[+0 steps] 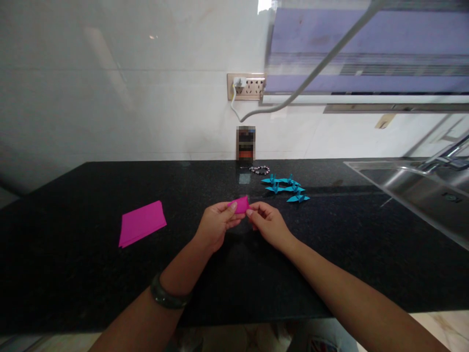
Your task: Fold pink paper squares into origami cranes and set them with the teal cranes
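Left hand [216, 224] is holding the folded pink paper [240, 205] over the black counter [91, 195], right hand [270, 226] is pinching its near corner; keeping edges flush should be helping creases.

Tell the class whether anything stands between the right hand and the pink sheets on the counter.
Yes: the left hand, holding a small folded pink paper, is between the right hand and the pink sheets.
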`<action>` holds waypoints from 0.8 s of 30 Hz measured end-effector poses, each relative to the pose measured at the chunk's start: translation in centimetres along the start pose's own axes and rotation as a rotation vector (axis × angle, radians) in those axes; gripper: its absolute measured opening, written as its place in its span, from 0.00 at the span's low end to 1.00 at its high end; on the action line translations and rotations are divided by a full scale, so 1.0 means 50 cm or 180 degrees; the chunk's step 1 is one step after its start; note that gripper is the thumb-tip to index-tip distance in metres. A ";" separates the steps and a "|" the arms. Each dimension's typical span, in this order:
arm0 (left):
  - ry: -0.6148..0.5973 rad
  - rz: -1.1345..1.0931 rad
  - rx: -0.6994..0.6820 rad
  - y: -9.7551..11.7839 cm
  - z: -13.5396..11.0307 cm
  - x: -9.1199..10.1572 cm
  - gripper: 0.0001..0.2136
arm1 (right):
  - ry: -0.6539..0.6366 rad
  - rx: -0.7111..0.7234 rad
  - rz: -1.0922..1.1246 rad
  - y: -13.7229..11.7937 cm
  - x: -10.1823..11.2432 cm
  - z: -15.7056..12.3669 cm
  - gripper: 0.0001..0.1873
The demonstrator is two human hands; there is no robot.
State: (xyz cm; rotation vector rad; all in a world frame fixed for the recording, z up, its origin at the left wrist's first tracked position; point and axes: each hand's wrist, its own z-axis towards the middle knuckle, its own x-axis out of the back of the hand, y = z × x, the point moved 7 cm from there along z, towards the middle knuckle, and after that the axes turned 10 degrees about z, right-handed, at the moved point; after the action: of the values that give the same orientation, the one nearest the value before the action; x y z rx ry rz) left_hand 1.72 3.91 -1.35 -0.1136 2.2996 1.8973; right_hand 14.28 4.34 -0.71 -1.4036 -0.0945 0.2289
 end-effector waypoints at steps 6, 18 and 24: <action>-0.0073 0.0315 0.0023 -0.003 0.000 -0.002 0.13 | 0.0107 0.0054 0.0129 0.002 0.014 0.008 0.10; -0.0181 0.0429 0.0057 -0.011 0.003 -0.002 0.13 | -0.0329 -0.0148 0.0370 0.013 -0.002 0.003 0.14; -0.0277 0.0347 0.0133 -0.011 -0.001 -0.010 0.13 | -0.0255 -0.0328 0.0664 0.021 -0.002 0.004 0.14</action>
State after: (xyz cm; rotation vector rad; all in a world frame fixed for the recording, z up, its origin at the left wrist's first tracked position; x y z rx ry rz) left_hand 2.28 3.72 -1.79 0.0994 2.3297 1.8625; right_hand 14.04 4.66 -1.72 -1.5077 -0.0259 0.4587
